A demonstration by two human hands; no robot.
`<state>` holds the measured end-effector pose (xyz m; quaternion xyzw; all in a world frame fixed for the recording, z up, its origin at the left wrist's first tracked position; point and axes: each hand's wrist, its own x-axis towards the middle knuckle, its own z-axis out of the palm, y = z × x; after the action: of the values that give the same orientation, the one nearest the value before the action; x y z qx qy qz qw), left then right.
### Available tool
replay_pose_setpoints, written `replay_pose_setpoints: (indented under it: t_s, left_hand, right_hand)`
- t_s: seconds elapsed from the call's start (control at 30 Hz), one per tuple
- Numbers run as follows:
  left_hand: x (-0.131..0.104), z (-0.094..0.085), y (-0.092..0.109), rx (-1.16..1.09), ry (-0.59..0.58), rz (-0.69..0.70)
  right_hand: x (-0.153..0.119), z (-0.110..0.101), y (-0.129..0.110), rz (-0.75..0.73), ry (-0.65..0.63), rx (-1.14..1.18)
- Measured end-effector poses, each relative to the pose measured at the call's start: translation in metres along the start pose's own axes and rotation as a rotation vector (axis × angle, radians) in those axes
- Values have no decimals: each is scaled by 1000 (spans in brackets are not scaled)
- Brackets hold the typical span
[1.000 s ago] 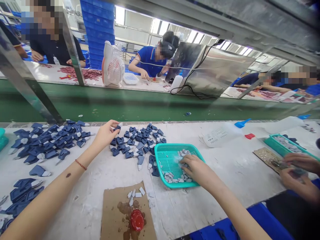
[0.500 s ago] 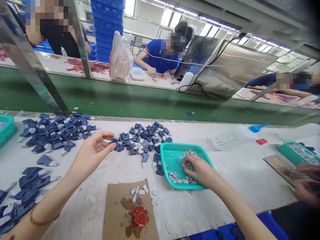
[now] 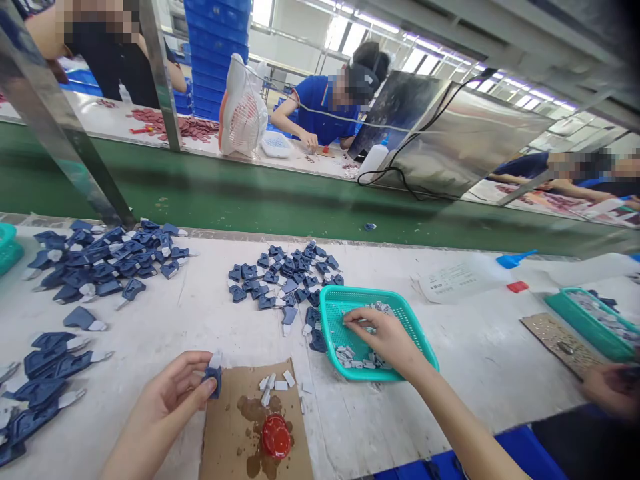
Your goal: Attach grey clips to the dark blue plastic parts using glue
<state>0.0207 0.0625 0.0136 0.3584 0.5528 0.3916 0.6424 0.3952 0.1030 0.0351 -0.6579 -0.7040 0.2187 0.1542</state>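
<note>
My left hand pinches a navy-blue plastic piece with a pale grey tip, by the upper left edge of a cardboard sheet. My right hand is over a green plastic basket with its fingertips pressed together; what they hold, if anything, is too small to make out. Small grey blocks lie in the basket, partly hidden by this hand. On the cardboard, several pale blocks lie near a red round cap-like dish amid wet brown stains.
Piles of navy pieces lie at the left and behind the basket. A translucent bottle with a blue nozzle rests at the back right, beside a red cap. A co-worker's hand is at the right edge.
My left hand has come down and nearer from the middle navy pile, bringing the navy piece to the cardboard. My right hand's fingertips have shifted left and slightly up within the basket.
</note>
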Motion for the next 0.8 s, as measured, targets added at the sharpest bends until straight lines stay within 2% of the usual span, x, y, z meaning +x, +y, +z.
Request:
replay_pose_setpoints:
  t_s: [0.27, 0.53, 0.7, 0.8]
  left_hand:
    - [-2, 9, -13, -86, -106, -47]
    - [-5, 15, -10, -135, -166, -120]
    - [-7, 13, -5, -104, -210, -84]
    - [-10, 10, -5, -98, -248, -57]
  right_hand:
    - [-10, -3, 4, -26, 34, -43]
    - [-6, -4, 8, -96, -7, -134]
    - [-4, -3, 6, -137, 21, -166]
    - [-9, -6, -4, -154, 79, -154]
